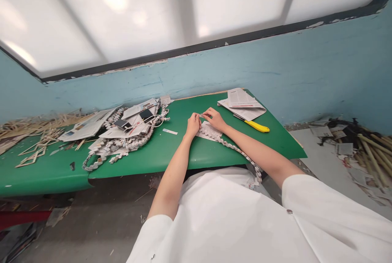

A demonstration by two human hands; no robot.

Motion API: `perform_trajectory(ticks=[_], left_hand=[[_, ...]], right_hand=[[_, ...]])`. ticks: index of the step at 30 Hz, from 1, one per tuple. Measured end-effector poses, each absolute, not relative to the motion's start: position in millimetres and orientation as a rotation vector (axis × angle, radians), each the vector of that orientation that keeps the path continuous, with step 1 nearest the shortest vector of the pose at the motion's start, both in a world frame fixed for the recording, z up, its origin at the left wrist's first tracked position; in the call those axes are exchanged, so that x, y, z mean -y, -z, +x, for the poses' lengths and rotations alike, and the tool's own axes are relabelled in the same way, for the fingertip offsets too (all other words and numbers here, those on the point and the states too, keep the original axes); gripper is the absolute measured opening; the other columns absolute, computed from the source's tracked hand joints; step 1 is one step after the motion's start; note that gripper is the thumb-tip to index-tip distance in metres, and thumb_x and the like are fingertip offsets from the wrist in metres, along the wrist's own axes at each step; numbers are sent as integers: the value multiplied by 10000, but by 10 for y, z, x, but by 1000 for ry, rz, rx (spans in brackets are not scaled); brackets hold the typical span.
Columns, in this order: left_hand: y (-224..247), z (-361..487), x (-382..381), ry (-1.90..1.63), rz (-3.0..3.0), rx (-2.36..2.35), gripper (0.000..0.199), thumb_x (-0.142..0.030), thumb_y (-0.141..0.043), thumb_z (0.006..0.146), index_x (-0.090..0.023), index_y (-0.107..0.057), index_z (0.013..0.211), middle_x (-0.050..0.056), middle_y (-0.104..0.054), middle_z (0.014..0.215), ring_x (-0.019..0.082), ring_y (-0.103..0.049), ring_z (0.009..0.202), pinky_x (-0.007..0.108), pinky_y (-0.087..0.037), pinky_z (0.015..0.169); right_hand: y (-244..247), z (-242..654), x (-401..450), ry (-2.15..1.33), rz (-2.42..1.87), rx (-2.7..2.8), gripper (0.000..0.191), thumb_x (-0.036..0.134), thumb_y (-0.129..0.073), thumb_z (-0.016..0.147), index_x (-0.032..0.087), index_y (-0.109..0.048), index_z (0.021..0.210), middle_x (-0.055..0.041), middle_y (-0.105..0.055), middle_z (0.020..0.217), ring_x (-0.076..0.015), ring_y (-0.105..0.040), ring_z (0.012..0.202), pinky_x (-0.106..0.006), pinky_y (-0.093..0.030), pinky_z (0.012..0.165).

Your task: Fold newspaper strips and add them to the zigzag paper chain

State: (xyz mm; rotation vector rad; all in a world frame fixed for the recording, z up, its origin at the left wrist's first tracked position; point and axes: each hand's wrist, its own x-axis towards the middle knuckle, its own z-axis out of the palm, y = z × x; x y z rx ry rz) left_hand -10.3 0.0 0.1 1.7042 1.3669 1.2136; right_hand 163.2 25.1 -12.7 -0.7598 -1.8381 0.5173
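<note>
My left hand [193, 125] and my right hand [215, 119] meet over the green table, fingers pinched together. Between their fingertips is a small strip of folded paper [201, 116], mostly covered by the fingers. Just below the hands, a zigzag chain of folded newspaper [234, 147] lies partly on a piece of newspaper [213, 137]. From there the chain runs under my right forearm and hangs over the table's front edge near my lap. A single loose paper strip [170, 131] rests on the table to the left of my left hand.
A yellow-handled cutter [257, 126] lies beside folded newspapers [243, 103] on the right. To the left are a heap of folded-paper chains [134, 147], a phone [146, 114], a white cable [159, 121] and thin wooden sticks [39, 148]. Bamboo poles [372, 159] lie at far right.
</note>
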Motion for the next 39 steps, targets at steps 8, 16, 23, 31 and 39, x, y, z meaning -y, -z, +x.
perform_trajectory(ticks=[8, 16, 23, 31, 39], left_hand=[[47, -128, -38, -1251, 1743, -1295, 230, -367, -502, 1030, -216, -608, 894, -43, -584, 551, 124, -524, 430, 256, -433, 527], [63, -138, -61, -1284, 1698, -1232, 237, -343, -507, 1004, -201, -680, 927, -34, -593, 567, 120, -508, 434, 253, -430, 514], [32, -122, -43, -1257, 1625, -1173, 300, -398, -484, 1020, -184, -672, 925, -8, -626, 627, 115, -521, 419, 241, -391, 437], [-40, -103, 0, -1249, 1594, -1171, 260, -377, -559, 972, -159, -698, 953, 30, -691, 738, 124, -561, 436, 254, -427, 417], [-48, -101, 19, -1260, 1601, -1148, 280, -367, -511, 984, -168, -689, 896, 17, -659, 683, 116, -557, 434, 234, -414, 407]], right_hand=[[90, 1650, -232, -449, -725, 1783, 315, 515, -661, 984, 236, -802, 949, -66, -619, 916, -218, -606, 820, -392, -548, 761], [74, 1624, -202, -428, -689, 1773, 270, 496, -703, 958, 255, -815, 911, -51, -585, 907, -201, -595, 780, -389, -545, 729], [80, 1627, -204, -451, -701, 1792, 279, 464, -662, 988, 227, -798, 931, -55, -594, 913, -190, -599, 766, -381, -551, 733], [125, 1627, -237, -465, -733, 1815, 269, 454, -663, 979, 223, -784, 916, -60, -605, 921, -199, -612, 782, -390, -561, 744], [117, 1634, -219, -493, -740, 1824, 243, 419, -658, 977, 212, -753, 892, -56, -608, 913, -187, -602, 742, -384, -551, 729]])
